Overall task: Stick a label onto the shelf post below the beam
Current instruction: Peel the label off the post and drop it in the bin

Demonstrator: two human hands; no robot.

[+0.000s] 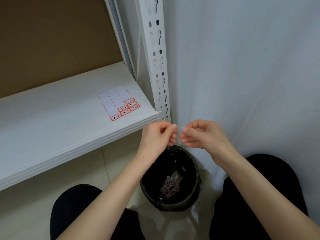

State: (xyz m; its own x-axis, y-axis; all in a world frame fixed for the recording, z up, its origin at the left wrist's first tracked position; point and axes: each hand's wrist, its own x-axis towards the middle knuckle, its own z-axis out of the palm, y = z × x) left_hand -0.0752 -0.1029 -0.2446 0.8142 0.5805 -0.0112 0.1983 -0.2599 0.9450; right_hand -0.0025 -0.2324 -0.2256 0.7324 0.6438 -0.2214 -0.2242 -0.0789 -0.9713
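The white perforated shelf post (pixel 158 66) runs down to the corner of the white shelf beam (pixel 86 146). Just below that corner my left hand (pixel 157 135) and my right hand (pixel 202 134) meet fingertip to fingertip in front of the post. Both have curled fingers, with the thumbs pointing toward each other. The post's stretch below the beam is hidden behind my left hand. No label shows between the fingers. A label sheet (pixel 119 103) with several red-bordered handwritten labels lies on the shelf board near the post.
A black waste bin (pixel 195 172) with scraps inside stands on the floor right under my hands, between my knees. A pale wall (pixel 242 75) closes off the right side. Brown backing board (pixel 52 40) sits behind the shelf.
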